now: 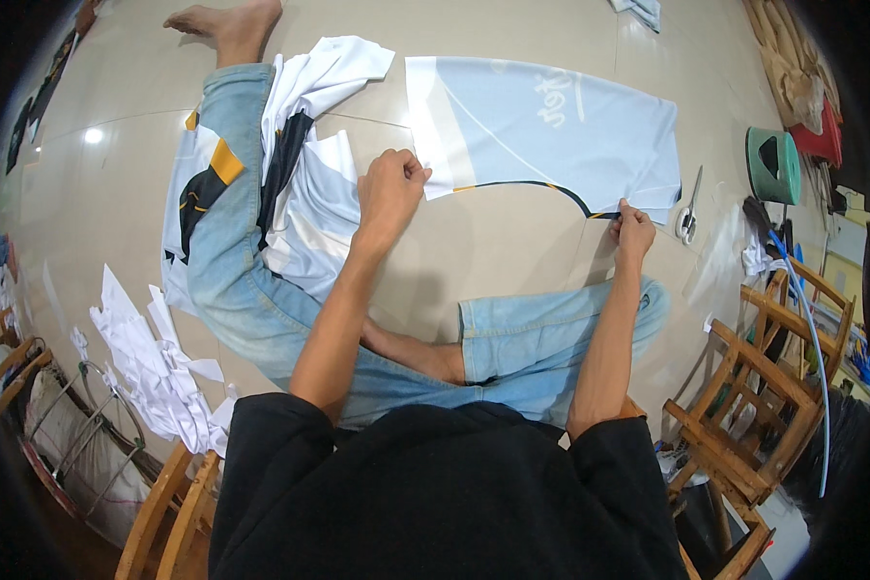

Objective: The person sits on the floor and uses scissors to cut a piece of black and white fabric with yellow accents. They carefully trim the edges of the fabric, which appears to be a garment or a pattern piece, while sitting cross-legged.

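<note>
A pale blue fabric panel [551, 121] with a white left edge and a dark and yellow curved trim lies flat on the tiled floor before me. My left hand [391, 193] is closed in a pinch at the panel's near left edge. At its near right corner, the fingertips of my right hand [633, 232] pinch the dark trimmed edge. Scissors [688, 211] lie just right of the panel. Left of my left hand, a heap of white, grey and black cut fabric [309, 193] rests against and partly across my outstretched leg.
White fabric scraps [150, 362] are piled at the left, near a wooden stool [169, 512]. On the right are wooden stools [744, 406], a thin blue tube [810, 319], a green roll-like object [773, 166] and a clear plastic sheet [720, 256]. Folded light fabric [638, 12] lies at the far edge.
</note>
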`<state>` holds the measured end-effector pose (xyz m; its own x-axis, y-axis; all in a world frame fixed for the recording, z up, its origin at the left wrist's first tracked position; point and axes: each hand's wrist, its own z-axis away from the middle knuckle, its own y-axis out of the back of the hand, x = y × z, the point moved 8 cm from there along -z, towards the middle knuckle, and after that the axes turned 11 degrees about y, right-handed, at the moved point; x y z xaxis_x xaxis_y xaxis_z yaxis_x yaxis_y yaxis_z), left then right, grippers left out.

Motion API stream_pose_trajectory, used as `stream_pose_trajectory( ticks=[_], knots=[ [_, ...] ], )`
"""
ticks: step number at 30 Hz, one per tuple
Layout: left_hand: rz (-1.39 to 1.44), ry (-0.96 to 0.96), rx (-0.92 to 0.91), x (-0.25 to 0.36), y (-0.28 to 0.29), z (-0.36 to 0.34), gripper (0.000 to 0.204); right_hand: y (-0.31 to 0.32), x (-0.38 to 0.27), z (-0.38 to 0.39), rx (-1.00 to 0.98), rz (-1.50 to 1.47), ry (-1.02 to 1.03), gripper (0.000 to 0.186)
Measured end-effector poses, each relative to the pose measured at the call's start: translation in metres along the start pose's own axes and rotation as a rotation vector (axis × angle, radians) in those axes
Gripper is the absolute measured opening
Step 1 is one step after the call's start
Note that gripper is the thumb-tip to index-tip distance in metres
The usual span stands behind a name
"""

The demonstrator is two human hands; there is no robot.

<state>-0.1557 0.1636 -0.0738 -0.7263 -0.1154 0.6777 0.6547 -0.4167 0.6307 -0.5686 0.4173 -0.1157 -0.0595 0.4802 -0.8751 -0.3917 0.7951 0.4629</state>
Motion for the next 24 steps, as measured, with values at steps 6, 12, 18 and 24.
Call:
stream_pose_trajectory(
  ticks=[6,12,18,24],
  knots=[
    [0.018,-0.057,-0.009,-0.002,0.005,0.001,0.023,0.011,-0.017,0.005,0.103,0.019,0.033,0.019],
    [-0.043,-0.022,0.118,0.003,0.006,0.010,0.025,0.002,-0.006,0.009,-0.027,0.012,-0.020,0.018],
    [-0.090,0.029,0.108,-0.004,-0.007,0.006,0.023,0.008,-0.014,0.005,0.023,0.020,0.007,0.017],
    [-0.040,0.069,0.003,-0.006,-0.003,0.002,0.022,0.017,-0.024,0.005,0.028,-0.096,-0.010,0.015]
  ],
)
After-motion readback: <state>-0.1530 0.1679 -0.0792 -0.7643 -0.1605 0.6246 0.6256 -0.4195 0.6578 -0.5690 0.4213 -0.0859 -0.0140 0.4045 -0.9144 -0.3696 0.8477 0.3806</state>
